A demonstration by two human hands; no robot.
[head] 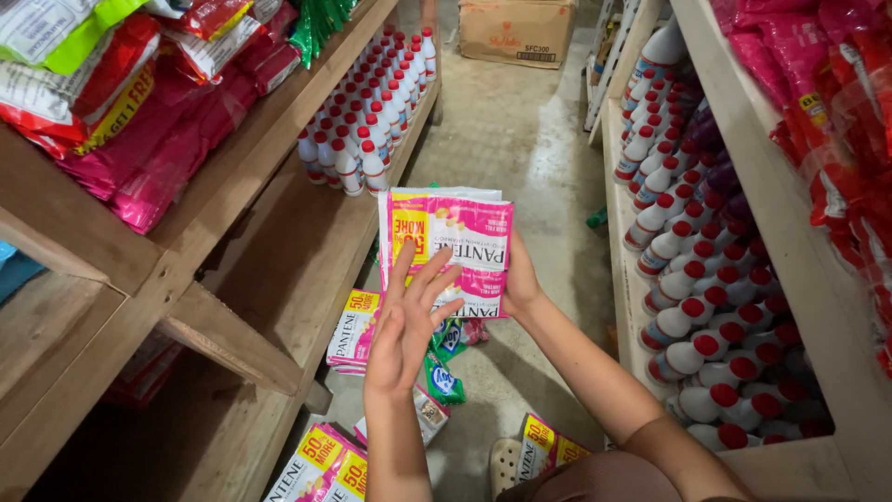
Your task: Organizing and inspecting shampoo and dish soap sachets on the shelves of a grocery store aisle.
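My right hand (520, 279) grips a stack of pink and white sachet strips (460, 242) from behind, at its right edge, holding it up over the aisle floor. The palm and spread fingers of my left hand (409, 321) rest flat against the front of the same stack at its lower left. More pink sachet strips (353, 327) lie on the edge of the low wooden shelf just left of my left hand. Others lie below at the shelf corner (321, 469) and on the floor by my foot (548, 446).
White bottles with red caps fill the left shelf (367, 121) and the right shelf (697, 279). Pink and red packets (158, 112) crowd the upper left shelf. Green sachets (444, 376) lie on the concrete floor. A cardboard box (516, 33) stands at the aisle's far end.
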